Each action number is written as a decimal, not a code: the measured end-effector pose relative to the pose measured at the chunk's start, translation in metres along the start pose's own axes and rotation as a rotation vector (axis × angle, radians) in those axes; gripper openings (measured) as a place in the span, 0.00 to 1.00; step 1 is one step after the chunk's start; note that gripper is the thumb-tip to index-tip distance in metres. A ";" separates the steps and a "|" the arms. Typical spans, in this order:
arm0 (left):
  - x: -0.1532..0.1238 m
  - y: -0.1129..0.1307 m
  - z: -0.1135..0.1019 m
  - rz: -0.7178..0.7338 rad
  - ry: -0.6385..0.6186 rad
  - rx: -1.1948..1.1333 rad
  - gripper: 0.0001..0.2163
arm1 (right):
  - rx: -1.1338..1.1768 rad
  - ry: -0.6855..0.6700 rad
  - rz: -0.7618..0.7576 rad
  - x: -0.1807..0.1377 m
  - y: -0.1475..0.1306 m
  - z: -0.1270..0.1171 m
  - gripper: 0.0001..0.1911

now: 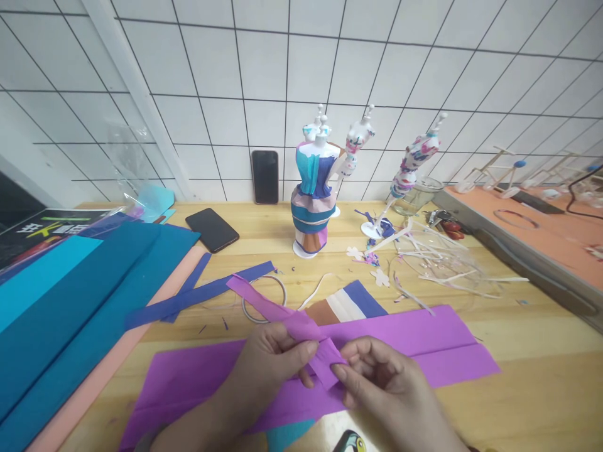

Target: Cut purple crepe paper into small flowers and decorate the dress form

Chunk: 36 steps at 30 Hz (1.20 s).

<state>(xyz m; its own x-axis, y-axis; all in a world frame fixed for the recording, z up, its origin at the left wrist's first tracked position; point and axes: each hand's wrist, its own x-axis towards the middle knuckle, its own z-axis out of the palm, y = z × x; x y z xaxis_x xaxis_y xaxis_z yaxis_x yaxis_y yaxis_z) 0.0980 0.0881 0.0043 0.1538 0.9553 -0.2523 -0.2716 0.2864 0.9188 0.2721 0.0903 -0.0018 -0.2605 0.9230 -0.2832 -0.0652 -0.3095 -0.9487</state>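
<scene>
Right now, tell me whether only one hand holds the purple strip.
No: the left hand and the right hand both pinch the purple strip above the purple sheet.

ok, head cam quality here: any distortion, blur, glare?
Head view: strong wide-angle bowing, grout lines of the tiled wall curve toward the edges; light even and soft, only faint shadows under the left hand and right hand pinching the purple strip; hands slightly soft, the dressed mannequin sharper; no hard glare, just sheen on the clear plastic bag.

Both hands, left [273, 361] and right [377, 376], pinch a purple paper strip [287, 317] (over a purple sheet [424, 333]).
</scene>
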 end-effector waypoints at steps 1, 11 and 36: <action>0.000 0.000 0.000 0.000 -0.002 -0.003 0.04 | 0.022 -0.001 0.002 0.001 0.001 0.000 0.15; 0.000 -0.002 0.000 -0.001 -0.028 0.031 0.08 | 0.058 -0.104 0.015 0.002 0.005 0.001 0.23; -0.004 0.001 0.000 -0.097 0.064 -0.193 0.10 | 0.014 -0.114 -0.003 -0.004 0.012 -0.001 0.27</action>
<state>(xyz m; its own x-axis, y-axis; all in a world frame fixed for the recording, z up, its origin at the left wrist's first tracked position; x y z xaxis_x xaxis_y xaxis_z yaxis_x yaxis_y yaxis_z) 0.0970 0.0851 0.0061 0.1293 0.9237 -0.3607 -0.4364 0.3797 0.8157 0.2737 0.0831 -0.0120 -0.3685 0.8921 -0.2614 -0.0793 -0.3103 -0.9473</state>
